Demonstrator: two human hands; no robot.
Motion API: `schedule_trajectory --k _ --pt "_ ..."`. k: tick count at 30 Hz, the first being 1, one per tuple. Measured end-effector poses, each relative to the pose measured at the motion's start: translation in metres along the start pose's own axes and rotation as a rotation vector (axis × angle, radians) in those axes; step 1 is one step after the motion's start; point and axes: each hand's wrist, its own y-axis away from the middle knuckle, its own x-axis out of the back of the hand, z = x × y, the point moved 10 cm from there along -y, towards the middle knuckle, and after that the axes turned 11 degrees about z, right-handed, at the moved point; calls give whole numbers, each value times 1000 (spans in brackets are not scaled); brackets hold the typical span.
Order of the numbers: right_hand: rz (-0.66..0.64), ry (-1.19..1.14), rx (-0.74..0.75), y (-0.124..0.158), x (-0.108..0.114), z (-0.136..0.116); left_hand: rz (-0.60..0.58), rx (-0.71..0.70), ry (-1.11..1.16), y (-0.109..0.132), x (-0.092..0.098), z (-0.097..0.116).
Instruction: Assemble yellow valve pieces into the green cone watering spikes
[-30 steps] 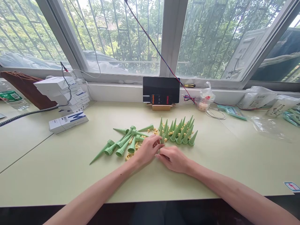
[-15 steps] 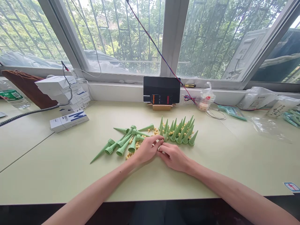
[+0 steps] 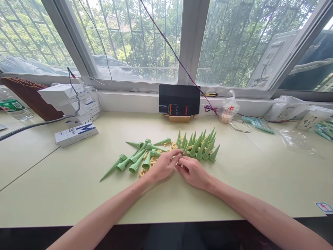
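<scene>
My left hand (image 3: 162, 166) and my right hand (image 3: 194, 172) meet fingertip to fingertip on the pale green table (image 3: 78, 187), just in front of a cluster of upright green cone spikes (image 3: 200, 147). Both hands have their fingers pinched together; what they hold is hidden between them. To the left lies a loose pile of long green spikes (image 3: 134, 161) on their sides. Small yellow pieces (image 3: 145, 171) are scattered among them.
A black tablet with a phone on a small stand (image 3: 179, 104) leans against the window sill. White boxes (image 3: 70, 107) are stacked at the left, with a black cable and a water bottle (image 3: 13, 107). Plastic bags (image 3: 288, 109) and packets lie at the right.
Both hands have shifted slightly away from me, toward the standing cones, keeping their fingertips together. The spikes and cones on the table have not moved.
</scene>
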Motion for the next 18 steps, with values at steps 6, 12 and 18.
schedule_trajectory --k 6,12,18 --pt "21 -32 -59 -3 3 4 22 -15 19 0 1 3" --pt "27 -37 -114 -2 3 11 126 -64 -50 -2 11 7" --pt "38 -34 -148 -2 8 15 175 -139 -119 -1 13 10"
